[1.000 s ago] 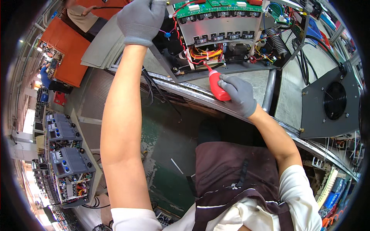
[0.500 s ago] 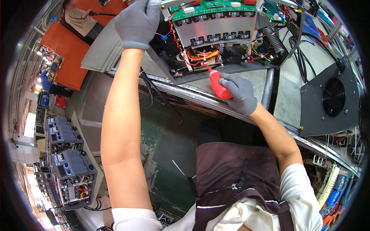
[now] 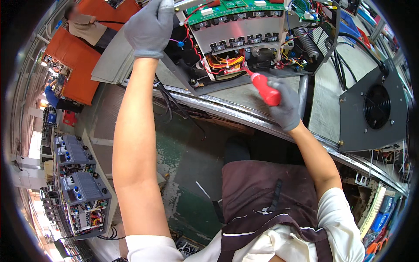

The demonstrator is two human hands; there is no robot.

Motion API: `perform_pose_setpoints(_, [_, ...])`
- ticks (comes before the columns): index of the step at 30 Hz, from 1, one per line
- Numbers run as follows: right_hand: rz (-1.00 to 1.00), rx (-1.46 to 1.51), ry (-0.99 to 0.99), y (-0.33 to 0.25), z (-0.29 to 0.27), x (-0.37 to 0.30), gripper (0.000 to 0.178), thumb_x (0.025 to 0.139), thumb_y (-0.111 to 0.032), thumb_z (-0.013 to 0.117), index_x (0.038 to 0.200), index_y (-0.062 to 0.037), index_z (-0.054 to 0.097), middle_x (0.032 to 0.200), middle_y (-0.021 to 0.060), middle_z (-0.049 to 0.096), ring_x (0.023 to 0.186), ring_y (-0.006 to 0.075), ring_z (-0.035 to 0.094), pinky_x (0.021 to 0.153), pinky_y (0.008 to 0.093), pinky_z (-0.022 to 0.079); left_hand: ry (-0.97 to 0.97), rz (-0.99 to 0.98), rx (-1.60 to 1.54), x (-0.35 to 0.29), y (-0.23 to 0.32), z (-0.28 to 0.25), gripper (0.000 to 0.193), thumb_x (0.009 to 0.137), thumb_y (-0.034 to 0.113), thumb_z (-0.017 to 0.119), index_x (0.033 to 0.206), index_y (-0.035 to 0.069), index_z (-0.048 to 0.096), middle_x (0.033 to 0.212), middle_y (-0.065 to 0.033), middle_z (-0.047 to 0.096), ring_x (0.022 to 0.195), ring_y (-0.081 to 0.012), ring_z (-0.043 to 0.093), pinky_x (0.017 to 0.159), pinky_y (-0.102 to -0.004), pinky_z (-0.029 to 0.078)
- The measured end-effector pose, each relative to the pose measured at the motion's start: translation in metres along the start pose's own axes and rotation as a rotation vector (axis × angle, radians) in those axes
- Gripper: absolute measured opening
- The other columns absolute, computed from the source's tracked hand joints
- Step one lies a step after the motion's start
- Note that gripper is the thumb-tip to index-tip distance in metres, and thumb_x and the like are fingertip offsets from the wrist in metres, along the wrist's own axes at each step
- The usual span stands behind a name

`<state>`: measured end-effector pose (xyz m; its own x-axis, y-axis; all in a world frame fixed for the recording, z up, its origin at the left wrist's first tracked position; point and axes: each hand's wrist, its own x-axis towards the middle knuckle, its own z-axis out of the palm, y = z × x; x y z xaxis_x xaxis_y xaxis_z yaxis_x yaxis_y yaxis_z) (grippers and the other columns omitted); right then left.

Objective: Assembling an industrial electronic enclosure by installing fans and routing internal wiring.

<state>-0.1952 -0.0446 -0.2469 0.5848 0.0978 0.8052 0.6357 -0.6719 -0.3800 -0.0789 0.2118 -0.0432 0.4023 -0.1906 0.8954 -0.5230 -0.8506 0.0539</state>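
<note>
My right hand (image 3: 284,104), in a grey glove, is closed round a red squeeze bottle (image 3: 265,88). The bottle tilts up and left, and its thin nozzle points at a pale connector (image 3: 235,69) with yellow, orange and red wires, low in an opened electrical unit (image 3: 238,34). Whether the tip touches is too small to tell. My left hand (image 3: 149,32), gloved too, is up at the unit's top left corner. Its fingers are bent together beside a pale bar, partly cut off by the picture's edge. Above the metal plate lies a green circuit board (image 3: 235,13).
A dark panel with a round fan (image 3: 377,109) stands on the bench at right, near black cables (image 3: 340,72). Flat grey sheets (image 3: 114,65) lie left of the unit. Similar grey units (image 3: 83,185) stand at far left. Two other people (image 3: 89,28) are in the background.
The red bottle in my right hand has shifted right along the connector, its nozzle now at the connector's right end. The whole view has slid slightly; my left hand stays at the unit's corner.
</note>
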Motion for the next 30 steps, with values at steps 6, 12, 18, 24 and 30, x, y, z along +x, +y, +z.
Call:
perform_pose_setpoints(6, [0.782,0.324,0.373,0.028,0.005,0.002,0.034,0.078,-0.028,0.078,0.095,-0.0027,0.062,0.086,0.0096,0.063,0.076,0.0164,0.058,0.071,0.0305,0.048,-0.012,-0.015,0.146,0.000,-0.033,0.008,0.046,0.091,0.055,0.046,0.101,0.017,0.070,0.083,-0.0146,0.067,0.081,-0.0354,0.065,0.069,-0.0398,0.049])
perform_pose_setpoints(12, [0.834,0.535,0.442,0.036,0.008,0.005,0.028,0.080,-0.021,0.077,0.094,-0.0019,0.062,0.085,0.0056,0.063,0.075,0.0126,0.058,0.069,0.0283,0.049,0.055,0.005,0.133,-0.001,-0.025,0.011,0.041,0.090,0.053,0.049,0.096,0.019,0.071,0.076,-0.0119,0.066,0.074,-0.0341,0.065,0.063,-0.0398,0.049])
perform_pose_setpoints(18, [0.801,0.500,0.417,0.039,0.015,0.005,0.025,0.080,-0.018,0.076,0.093,-0.0023,0.061,0.083,0.0044,0.063,0.073,0.0102,0.057,0.067,0.0261,0.048,0.025,-0.011,0.077,-0.002,-0.026,0.010,0.041,0.090,0.052,0.049,0.097,0.018,0.070,0.076,-0.0136,0.066,0.075,-0.0349,0.065,0.065,-0.0401,0.049])
perform_pose_setpoints(24, [0.863,0.541,0.427,0.039,0.013,0.008,0.025,0.080,-0.017,0.076,0.093,-0.0023,0.061,0.082,0.0044,0.063,0.070,0.0120,0.058,0.064,0.0278,0.049,-0.015,-0.066,0.096,-0.003,-0.026,0.009,0.042,0.091,0.051,0.049,0.097,0.016,0.070,0.075,-0.0152,0.065,0.073,-0.0346,0.065,0.065,-0.0398,0.048])
perform_pose_setpoints(30, [0.831,0.478,0.443,0.050,0.020,0.008,0.027,0.079,-0.015,0.076,0.096,-0.0019,0.061,0.081,0.0053,0.063,0.068,0.0101,0.058,0.061,0.0251,0.049,-0.028,-0.051,0.066,-0.002,-0.027,0.008,0.041,0.092,0.049,0.048,0.099,0.015,0.070,0.075,-0.0141,0.066,0.074,-0.0333,0.066,0.066,-0.0394,0.049])
